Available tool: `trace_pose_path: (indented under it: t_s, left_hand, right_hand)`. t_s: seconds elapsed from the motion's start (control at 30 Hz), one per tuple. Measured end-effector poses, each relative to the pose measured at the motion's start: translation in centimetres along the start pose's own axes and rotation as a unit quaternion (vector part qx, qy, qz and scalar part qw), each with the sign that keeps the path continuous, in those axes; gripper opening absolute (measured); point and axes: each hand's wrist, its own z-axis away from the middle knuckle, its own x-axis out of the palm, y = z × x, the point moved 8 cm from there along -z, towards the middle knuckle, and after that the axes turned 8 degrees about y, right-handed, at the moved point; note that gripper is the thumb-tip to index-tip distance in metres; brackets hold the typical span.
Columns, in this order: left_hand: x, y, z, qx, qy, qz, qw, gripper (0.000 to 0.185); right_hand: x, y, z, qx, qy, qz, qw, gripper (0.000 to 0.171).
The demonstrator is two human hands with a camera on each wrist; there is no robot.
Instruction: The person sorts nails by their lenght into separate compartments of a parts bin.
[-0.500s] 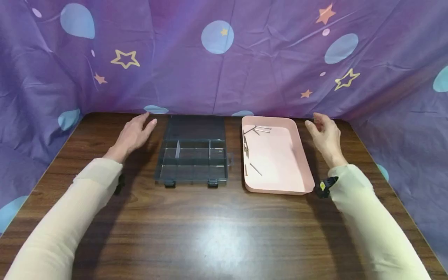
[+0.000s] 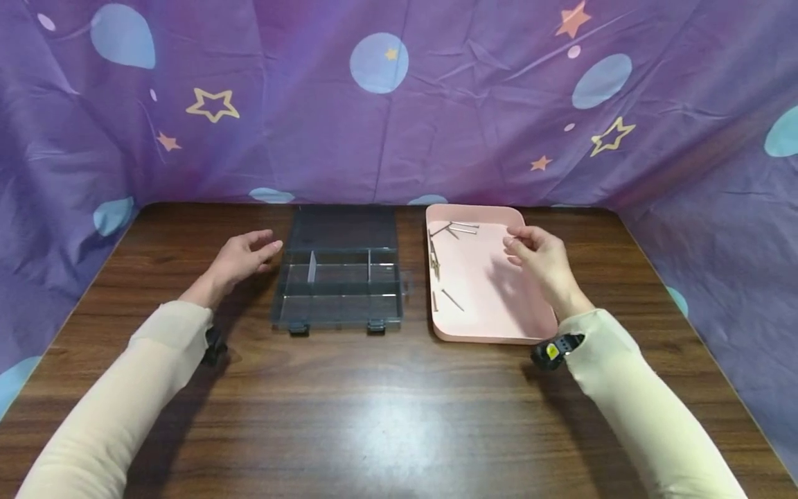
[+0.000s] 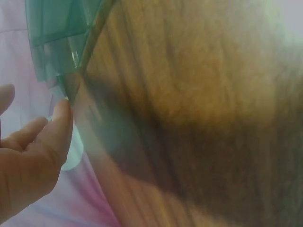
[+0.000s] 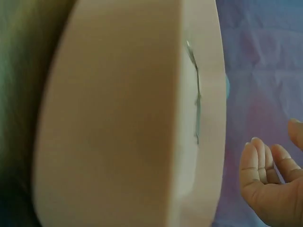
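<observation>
Above the right part of a pink tray [image 2: 480,298], my right hand [image 2: 541,262] hovers with its fingers loosely bent, holding nothing. Several thin metal nails [image 2: 452,299] lie along the tray's left side and at its far left corner. My left hand [image 2: 237,262] is just left of a dark see-through compartment box [image 2: 339,305], fingers relaxed and nothing in them. The box lid [image 2: 346,227] lies folded back toward the curtain. In the right wrist view the tray wall [image 4: 109,118] hides most of the inside, and a few nails [image 4: 198,109] show past it.
Box and tray stand side by side on a brown wood-grain table [image 2: 349,395], with a narrow gap between them. A purple patterned curtain [image 2: 312,125] hangs behind the table and along both sides. Two latches [image 2: 376,327] stick out at the box's front edge.
My right hand has moved left, from beside the tray to over it. My left hand has come slightly nearer to me, still beside the box. The head view has shifted a little.
</observation>
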Motion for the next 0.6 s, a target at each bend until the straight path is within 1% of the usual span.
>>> trace_pose_path:
  t_s: [0.1,0.17,0.27,0.5,0.6]
  left_hand:
    - [0.5,-0.4,0.0,-0.006,-0.012,0.033,0.9994,0.066]
    - [0.7,-0.6,-0.1,-0.004,-0.016,0.045,0.9988,0.064]
    - [1.0,-0.7,-0.1,-0.004,-0.021,0.060,0.9979,0.062]
    - [1.5,-0.8,0.0,-0.009,-0.023,0.082,0.9963,0.059]
    - [1.6,-0.8,0.1,-0.013,-0.022,0.086,0.9959,0.058]
  right_hand:
    - [1.1,0.5,0.7,0.032,-0.028,-0.019,0.999,0.039]
    - [1.6,0.9,1.1,0.052,-0.040,-0.040,0.997,0.038]
    - [2.4,1.4,1.7,0.072,-0.059,-0.046,0.995,0.038]
    - [3.9,2.5,2.7,0.107,-0.103,-0.018,0.989,0.035]
    - [4.3,2.7,3.0,0.116,-0.116,-0.007,0.986,0.037]
